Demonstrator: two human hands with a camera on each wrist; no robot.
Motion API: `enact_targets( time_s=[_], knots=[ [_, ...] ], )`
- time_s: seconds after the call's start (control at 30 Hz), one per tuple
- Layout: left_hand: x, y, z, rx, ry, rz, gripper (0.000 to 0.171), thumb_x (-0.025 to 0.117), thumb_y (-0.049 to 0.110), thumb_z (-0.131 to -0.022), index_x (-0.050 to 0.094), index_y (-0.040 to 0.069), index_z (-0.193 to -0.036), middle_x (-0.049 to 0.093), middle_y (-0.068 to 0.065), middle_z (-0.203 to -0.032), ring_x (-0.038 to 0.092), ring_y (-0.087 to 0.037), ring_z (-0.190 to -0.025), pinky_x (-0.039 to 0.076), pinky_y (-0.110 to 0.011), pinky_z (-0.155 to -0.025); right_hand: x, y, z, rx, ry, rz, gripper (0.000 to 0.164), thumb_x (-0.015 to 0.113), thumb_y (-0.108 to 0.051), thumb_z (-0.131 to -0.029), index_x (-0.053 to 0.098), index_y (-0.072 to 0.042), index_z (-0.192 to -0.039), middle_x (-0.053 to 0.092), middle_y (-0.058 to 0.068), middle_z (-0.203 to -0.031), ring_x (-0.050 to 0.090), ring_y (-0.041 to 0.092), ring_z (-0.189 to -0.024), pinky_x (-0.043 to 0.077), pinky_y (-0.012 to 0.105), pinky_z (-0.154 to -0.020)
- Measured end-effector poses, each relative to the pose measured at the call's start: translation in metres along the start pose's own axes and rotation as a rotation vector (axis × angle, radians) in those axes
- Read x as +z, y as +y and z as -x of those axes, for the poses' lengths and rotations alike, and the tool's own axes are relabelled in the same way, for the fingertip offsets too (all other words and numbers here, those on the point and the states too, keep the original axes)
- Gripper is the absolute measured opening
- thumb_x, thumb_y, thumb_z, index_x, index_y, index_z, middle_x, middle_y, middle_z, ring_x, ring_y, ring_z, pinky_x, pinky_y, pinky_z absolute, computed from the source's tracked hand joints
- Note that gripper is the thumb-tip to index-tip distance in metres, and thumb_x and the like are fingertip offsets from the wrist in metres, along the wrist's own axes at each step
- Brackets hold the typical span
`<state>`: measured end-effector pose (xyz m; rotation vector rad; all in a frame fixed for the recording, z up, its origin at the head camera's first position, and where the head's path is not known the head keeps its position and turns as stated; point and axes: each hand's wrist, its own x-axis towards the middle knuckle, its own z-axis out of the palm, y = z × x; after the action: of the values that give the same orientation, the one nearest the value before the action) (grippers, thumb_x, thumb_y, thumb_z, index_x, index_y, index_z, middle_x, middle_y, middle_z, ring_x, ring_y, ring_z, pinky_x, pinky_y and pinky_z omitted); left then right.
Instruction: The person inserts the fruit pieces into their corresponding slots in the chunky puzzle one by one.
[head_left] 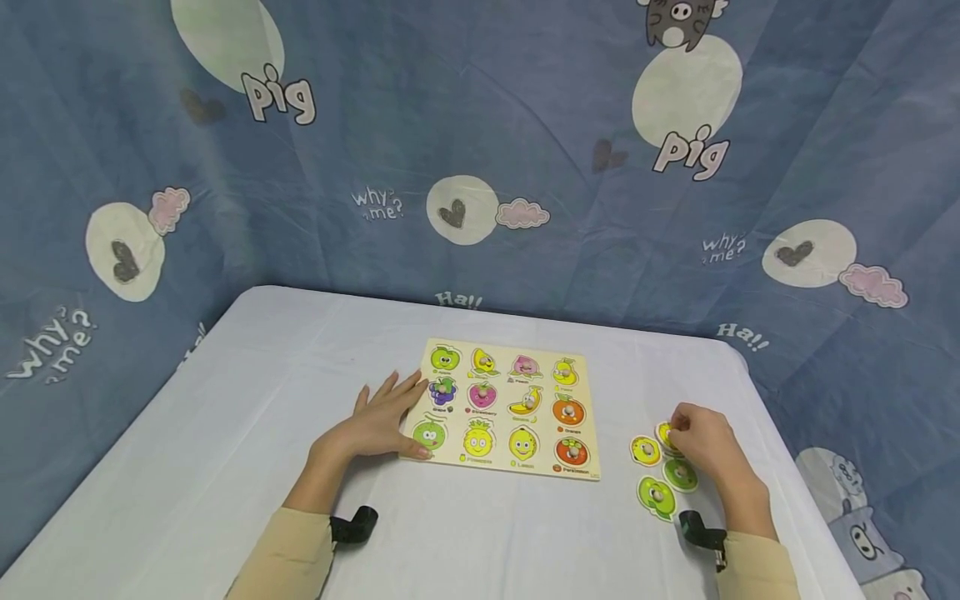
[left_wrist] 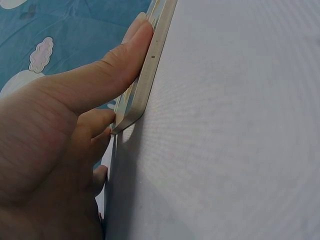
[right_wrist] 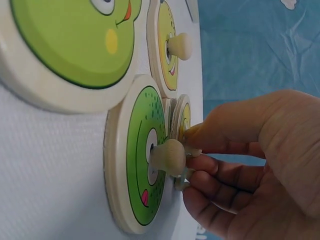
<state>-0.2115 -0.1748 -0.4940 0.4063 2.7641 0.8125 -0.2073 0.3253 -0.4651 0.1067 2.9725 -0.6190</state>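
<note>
My left hand (head_left: 375, 423) rests at the left edge of a wooden fruit puzzle board (head_left: 501, 425), fingers spread. In the left wrist view, its thumb lies over the rim (left_wrist: 150, 65). My right hand (head_left: 708, 440) is at the right of the table and pinches a yellow puzzle piece (right_wrist: 184, 117), its fingertips partly hiding it. Beside it lie another yellow puzzle piece (head_left: 646, 451), a round green piece (head_left: 681, 476) with a wooden knob (right_wrist: 169, 157), and a green apple piece (head_left: 656, 497). Several fruit pieces with knobs, such as the persimmon (head_left: 572, 452), sit in the board.
A white cloth covers the table (head_left: 495, 542). Behind it hangs a blue printed curtain (head_left: 480, 125), which also shows along the left and right sides. Black wrist mounts (head_left: 356, 526) stick out beside both sleeves, the right one close to the green apple piece.
</note>
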Motion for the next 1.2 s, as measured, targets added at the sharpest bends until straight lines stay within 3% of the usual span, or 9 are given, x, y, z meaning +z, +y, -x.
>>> enact_targets(
  time_s=[0.5, 0.93, 1.2],
  knots=[
    [0.0, -0.001, 0.0, -0.002, 0.002, -0.009, 0.125, 0.085, 0.062, -0.058, 0.028, 0.014, -0.158, 0.015, -0.005, -0.169, 0.001, -0.041, -0.155, -0.007, -0.074, -0.116, 0.002, -0.006, -0.003, -0.046, 0.028, 0.007, 0.009, 0.064, -0.008, -0.084, 0.067, -0.003, -0.091, 0.066, 0.012, -0.087, 0.056, 0.024, -0.078, 0.048, 0.036, -0.066],
    [0.0, -0.001, -0.001, 0.003, -0.006, -0.006, 0.123, 0.085, 0.061, -0.059, 0.027, 0.014, -0.158, 0.014, -0.005, -0.169, 0.0, -0.041, -0.156, -0.007, -0.074, -0.116, 0.008, -0.02, -0.007, -0.102, 0.006, 0.006, 0.005, 0.064, -0.008, -0.084, 0.066, -0.005, -0.087, 0.063, 0.008, -0.082, 0.053, 0.021, -0.075, 0.044, 0.032, -0.062],
    [0.001, -0.002, -0.001, 0.005, -0.005, -0.003, 0.125, 0.085, 0.062, -0.058, 0.027, 0.014, -0.158, 0.014, -0.005, -0.169, -0.001, -0.041, -0.155, -0.008, -0.074, -0.116, 0.016, -0.033, -0.01, -0.126, -0.033, -0.053, 0.004, 0.066, -0.008, -0.085, 0.066, -0.005, -0.089, 0.062, 0.007, -0.081, 0.053, 0.019, -0.071, 0.045, 0.029, -0.057]
  ],
)
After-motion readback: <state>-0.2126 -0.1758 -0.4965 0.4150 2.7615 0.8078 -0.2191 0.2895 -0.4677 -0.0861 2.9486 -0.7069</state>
